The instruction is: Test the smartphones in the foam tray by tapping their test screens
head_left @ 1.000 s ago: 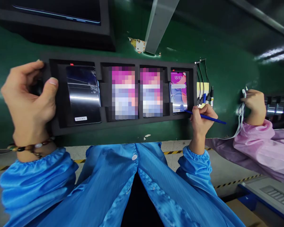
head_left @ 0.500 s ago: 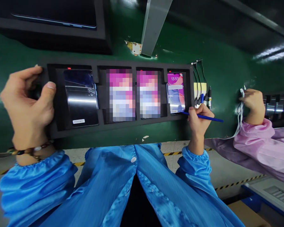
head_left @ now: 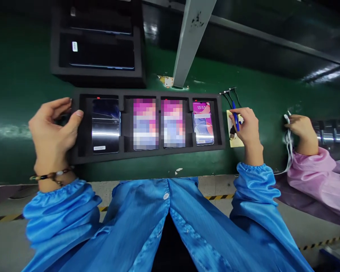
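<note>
1. The right hand (head_left: 248,122) has moved. Half a second ago it had the tip of a thin blue stick at the bottom of the right-end phone (head_left: 203,126). Now the hand is off to the right, over the yellow paper (head_left: 237,143), and nothing touches that phone.
2. I think this means the poking at that phone has stopped for now. Its screen is lit and shows 13:53, same as before.
3. The right hand pinches a blue pen (head_left: 236,119) that stands more up than sideways. I cannot tell if it is the same blue stick.
4. The left hand (head_left: 55,124) is still at the left end of the black tray (head_left: 220,124). Its thumb and fingers are spread apart on the edge. I cannot tell how hard it holds.
5. The tray has four phones, each in its own slot: one dark phone (head_left: 106,126), two middle phones (head_left: 146,124) hidden by blurry squares, and the right-end one. The tray is on the green desk (head_left: 192,165).
6. Behind it is one black box (head_left: 55,56). I can see two dark phones in it, the nearer phone (head_left: 102,53) with a white sticker.
7. There is one yellow paper, and one co-worker's hand (head_left: 299,124) with white cable (head_left: 289,149).
</note>
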Motion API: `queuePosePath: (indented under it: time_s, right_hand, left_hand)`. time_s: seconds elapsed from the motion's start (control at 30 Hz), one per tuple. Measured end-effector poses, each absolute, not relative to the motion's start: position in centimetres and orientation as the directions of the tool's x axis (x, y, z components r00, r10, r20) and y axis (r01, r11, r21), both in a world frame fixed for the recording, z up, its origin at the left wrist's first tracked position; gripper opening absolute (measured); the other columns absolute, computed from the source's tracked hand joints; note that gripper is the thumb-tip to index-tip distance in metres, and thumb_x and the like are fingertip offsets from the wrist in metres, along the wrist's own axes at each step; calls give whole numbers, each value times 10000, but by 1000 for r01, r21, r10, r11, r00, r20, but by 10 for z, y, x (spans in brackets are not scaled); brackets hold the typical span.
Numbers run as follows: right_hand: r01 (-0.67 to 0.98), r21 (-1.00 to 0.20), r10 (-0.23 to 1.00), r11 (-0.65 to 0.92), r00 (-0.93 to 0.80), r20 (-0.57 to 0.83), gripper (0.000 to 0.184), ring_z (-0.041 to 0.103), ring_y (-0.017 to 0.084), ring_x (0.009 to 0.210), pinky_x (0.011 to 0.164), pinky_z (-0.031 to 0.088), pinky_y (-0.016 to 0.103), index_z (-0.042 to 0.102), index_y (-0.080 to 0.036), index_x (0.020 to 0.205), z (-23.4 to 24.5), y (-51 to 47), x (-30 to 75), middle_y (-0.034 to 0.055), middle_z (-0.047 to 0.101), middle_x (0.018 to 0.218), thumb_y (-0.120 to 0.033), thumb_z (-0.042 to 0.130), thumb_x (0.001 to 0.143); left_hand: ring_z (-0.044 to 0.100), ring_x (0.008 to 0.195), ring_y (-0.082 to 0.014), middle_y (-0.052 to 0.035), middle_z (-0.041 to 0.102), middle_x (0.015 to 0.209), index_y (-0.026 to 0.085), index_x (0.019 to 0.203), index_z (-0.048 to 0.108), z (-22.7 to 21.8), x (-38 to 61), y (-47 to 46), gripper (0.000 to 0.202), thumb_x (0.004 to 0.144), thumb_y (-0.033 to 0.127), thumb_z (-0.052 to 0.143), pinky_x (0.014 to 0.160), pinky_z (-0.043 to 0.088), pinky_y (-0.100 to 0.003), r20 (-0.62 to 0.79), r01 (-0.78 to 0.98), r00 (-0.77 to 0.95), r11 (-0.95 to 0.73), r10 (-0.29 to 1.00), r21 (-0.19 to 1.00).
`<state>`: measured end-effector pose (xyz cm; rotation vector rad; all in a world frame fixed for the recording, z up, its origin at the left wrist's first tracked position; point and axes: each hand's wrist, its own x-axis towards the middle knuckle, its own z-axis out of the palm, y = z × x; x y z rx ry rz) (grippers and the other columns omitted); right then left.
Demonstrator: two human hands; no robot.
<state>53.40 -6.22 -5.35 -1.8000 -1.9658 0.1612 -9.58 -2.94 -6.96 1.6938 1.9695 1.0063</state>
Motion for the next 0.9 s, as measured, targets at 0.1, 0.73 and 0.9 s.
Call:
queuePosePath:
  time_s: [0.1,0.73,0.9]
  right_hand:
    - [928,-344,965,144,-55,256,312,683,303,1166,1037,534,478,765,-260,1255,-56,-50,527,117,778,1204,-461,596,1086]
    - [848,-450,756,-281,484,441,344,697,297,1146,1040,551,510,732,-231,1259,-76,-122,549,130,788,1210,-398,480,1095]
    - [825,-462,756,-325,521,397,298,678,269,1015,951,548,454,742,-234,1040,-83,-147,552,94,783,1045,-471,563,1065]
  left_hand:
    - [764,1314,-351,-154,781,1412,128,1445,739,-69,-96,-30,674,845,412,858,1202,600,-527,222,647,-241,-14,945,763]
    - [742,1369,-355,25,762,1469,407,1479,727,-48,-77,-33,539,952,509,786,1259,590,-583,178,725,-234,50,956,687]
    - [752,1346,-381,41,767,1459,446,1483,722,-41,-73,-34,546,945,520,772,1233,608,-597,178,760,-229,62,957,647]
